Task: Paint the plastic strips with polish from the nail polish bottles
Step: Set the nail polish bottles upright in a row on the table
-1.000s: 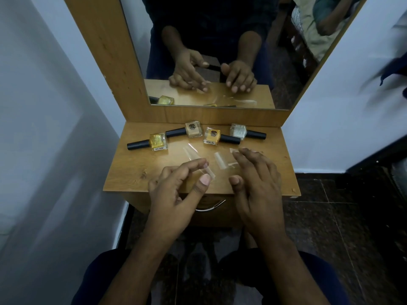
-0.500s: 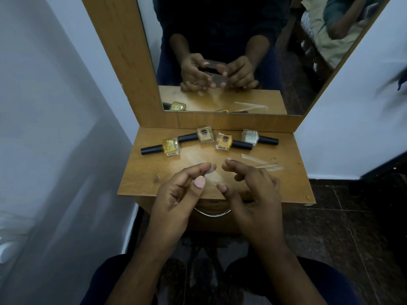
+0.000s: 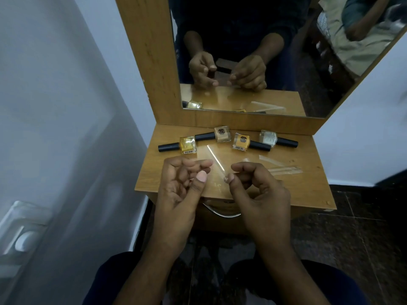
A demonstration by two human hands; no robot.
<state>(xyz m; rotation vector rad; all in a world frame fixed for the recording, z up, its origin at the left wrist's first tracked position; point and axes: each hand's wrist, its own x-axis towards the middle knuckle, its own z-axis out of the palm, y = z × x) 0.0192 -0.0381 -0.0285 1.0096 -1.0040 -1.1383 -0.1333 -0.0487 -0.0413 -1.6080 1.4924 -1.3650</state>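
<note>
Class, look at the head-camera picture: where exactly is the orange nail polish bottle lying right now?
The orange nail polish bottle lies on its side on the wooden table, right of centre in the row, between the beige bottle and the whitish bottle.

Dim, bluish light; glare streaks on clear strip (image 3: 215,160); edges warped, corners soft.

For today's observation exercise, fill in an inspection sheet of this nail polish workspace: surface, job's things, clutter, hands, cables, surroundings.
Surface: small wooden table, bare wood in front.
Job's things: four nail polish bottles lying on their sides, caps on; clear plastic strips lying at right; one clear strip held up between the hands.
Clutter: nothing seen.
Hands: left hand and right hand raised over the table; the right pinches the strip's end.
Cables: nothing seen.
Surroundings: mirror behind, white walls, dark tiled floor.
</note>
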